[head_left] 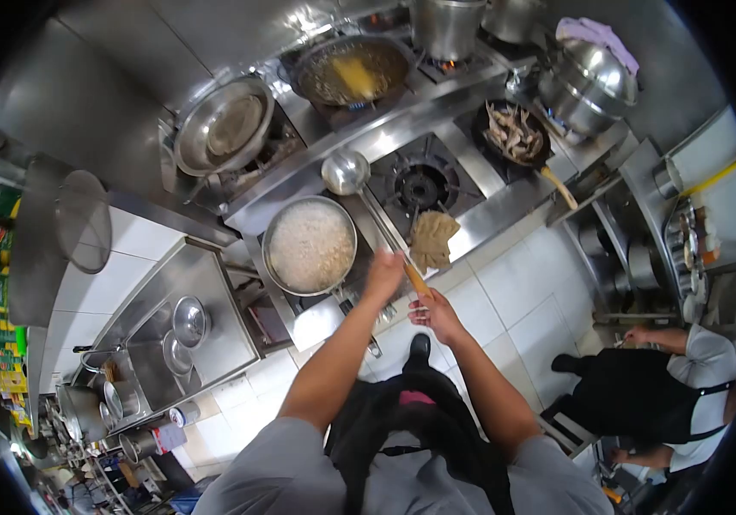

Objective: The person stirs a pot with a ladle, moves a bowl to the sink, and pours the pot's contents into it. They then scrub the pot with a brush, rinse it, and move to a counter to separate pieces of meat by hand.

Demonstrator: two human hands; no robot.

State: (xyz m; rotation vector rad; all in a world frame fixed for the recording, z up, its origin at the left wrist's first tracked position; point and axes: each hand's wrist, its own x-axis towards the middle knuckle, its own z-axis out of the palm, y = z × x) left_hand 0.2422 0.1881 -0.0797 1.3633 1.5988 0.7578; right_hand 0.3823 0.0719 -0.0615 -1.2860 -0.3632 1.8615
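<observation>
A large metal ladle (346, 173) lies over the stove between a pan of bubbling pale liquid (310, 245) and a bare burner (421, 186). Its long handle reaches down toward me and ends in a wooden grip (416, 279). My left hand (384, 276) is blurred and closed near the join of metal and wood. Lower down, my right hand (439, 316) has its fingers around the end of the wooden grip. A folded brown cloth (433, 239) lies at the stove's front edge, just right of the handle.
Behind are a wok with oil and yellow food (352, 73), an empty wok (225, 127) and steel pots (445, 27). A frying pan of browned pieces (516, 133) sits right, its handle jutting out. A sink (152, 365) is left; a co-worker (643, 390) stands lower right.
</observation>
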